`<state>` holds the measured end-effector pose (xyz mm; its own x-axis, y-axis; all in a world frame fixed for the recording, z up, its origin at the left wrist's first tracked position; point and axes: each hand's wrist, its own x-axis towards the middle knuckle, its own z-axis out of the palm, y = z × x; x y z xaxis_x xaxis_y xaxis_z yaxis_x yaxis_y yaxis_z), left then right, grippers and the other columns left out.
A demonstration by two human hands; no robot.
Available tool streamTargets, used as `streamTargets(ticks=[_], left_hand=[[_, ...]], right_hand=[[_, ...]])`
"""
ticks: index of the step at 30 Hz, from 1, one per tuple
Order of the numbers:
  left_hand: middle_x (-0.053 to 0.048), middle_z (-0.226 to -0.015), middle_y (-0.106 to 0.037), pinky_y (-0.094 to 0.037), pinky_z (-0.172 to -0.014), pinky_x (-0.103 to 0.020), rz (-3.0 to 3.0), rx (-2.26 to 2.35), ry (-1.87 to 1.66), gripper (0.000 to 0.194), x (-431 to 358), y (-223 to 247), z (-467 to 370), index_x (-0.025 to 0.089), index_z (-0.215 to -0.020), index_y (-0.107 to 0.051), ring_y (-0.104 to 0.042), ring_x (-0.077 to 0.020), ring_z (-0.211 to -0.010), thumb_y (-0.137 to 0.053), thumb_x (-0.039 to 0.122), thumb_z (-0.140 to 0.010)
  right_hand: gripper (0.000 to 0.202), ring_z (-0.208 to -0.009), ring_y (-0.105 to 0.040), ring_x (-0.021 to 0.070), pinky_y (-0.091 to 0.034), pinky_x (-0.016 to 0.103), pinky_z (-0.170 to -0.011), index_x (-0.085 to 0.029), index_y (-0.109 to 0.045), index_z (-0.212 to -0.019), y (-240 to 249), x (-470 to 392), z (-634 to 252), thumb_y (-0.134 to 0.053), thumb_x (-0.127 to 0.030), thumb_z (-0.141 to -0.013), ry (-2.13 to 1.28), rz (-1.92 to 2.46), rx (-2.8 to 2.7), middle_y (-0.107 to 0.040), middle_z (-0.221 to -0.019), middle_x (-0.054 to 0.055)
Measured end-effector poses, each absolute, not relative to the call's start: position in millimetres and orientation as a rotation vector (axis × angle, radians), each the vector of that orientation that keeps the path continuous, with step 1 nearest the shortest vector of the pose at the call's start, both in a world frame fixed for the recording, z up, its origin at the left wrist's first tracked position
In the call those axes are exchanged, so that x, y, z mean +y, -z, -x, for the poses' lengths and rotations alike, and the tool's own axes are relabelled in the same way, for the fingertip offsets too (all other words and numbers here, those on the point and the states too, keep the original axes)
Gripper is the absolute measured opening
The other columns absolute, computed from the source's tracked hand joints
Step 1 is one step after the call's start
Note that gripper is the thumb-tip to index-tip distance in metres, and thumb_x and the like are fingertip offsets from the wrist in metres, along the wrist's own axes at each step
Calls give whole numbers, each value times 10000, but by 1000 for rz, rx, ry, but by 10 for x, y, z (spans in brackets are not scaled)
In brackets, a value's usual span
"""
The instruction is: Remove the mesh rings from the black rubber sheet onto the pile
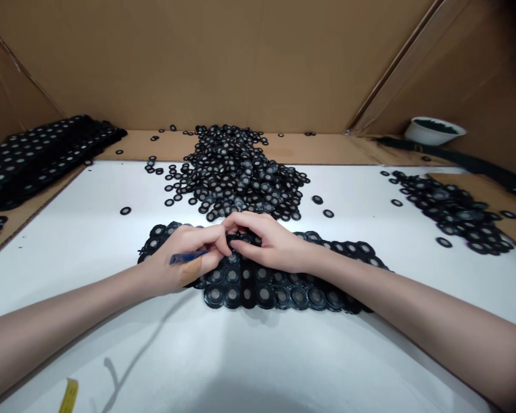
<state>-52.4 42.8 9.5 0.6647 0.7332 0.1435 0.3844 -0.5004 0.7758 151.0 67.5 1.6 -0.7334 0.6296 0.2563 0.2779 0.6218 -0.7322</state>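
Sheet (298, 296): lying on table (249, 350), under both hands.
Left hand (178, 246): mostly closed on blue tool (188, 257), fingertips at sheet.
Right hand (277, 244): half curled over sheet; cannot tell if gripping a disc.
Pile (241, 178): just beyond sheet.
Handling: best pressed flat beside the fingertips, pinched lightly, without tugging neighbouring discs.

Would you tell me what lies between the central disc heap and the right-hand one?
The head view shows a few loose black discs on the white tabletop there.
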Motion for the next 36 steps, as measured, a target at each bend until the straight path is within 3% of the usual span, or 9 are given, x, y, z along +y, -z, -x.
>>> streamTargets(ticks=[36], left_hand=[[54, -582, -467, -305, -505, -163, -2192, 816, -607, 145, 434, -97, 549, 146, -794, -567, -389, -56, -520, -453, 167, -880]], right_hand=[[221, -877, -552, 163, -434, 308, -825, -164, -557, -1004, 2, 685, -1519, -496, -82, -808, -936, 687, -2351, -613, -942, 39]])
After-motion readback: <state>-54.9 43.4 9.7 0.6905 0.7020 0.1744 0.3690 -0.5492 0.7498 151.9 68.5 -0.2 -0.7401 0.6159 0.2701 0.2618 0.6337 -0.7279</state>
